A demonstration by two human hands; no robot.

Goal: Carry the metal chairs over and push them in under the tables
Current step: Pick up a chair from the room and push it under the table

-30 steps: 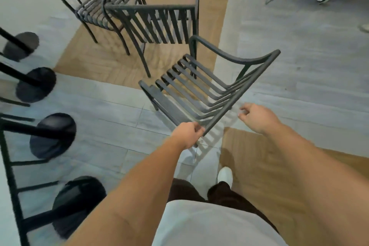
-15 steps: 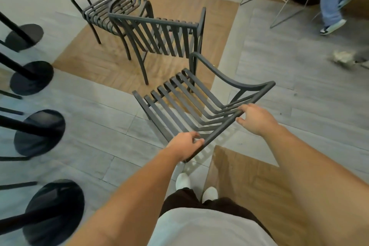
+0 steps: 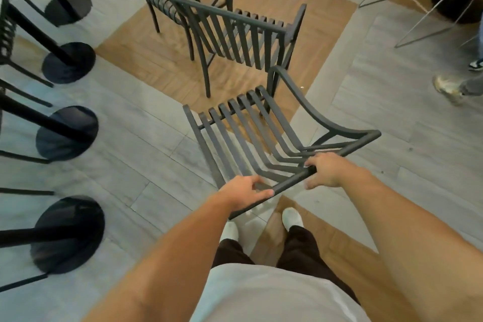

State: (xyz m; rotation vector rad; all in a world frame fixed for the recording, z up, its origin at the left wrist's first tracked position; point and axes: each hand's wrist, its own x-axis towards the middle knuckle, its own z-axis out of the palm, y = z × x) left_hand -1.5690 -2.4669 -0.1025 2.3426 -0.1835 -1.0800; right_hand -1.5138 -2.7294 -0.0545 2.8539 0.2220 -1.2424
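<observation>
Chair point(image 3: 251, 136): frame centre, tipped back, rigid slatted metal, likely weighty.
Left hand point(image 3: 245, 192): fingers wrapped round top rail.
Right hand point(image 3: 328, 170): fingers half-curled over same rail, grip loose.
Hold: top rail, hands apart, balances load.

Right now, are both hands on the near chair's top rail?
Yes. The left hand grips the top rail of the near chair at its lower end, and the right hand holds it further along.
</observation>
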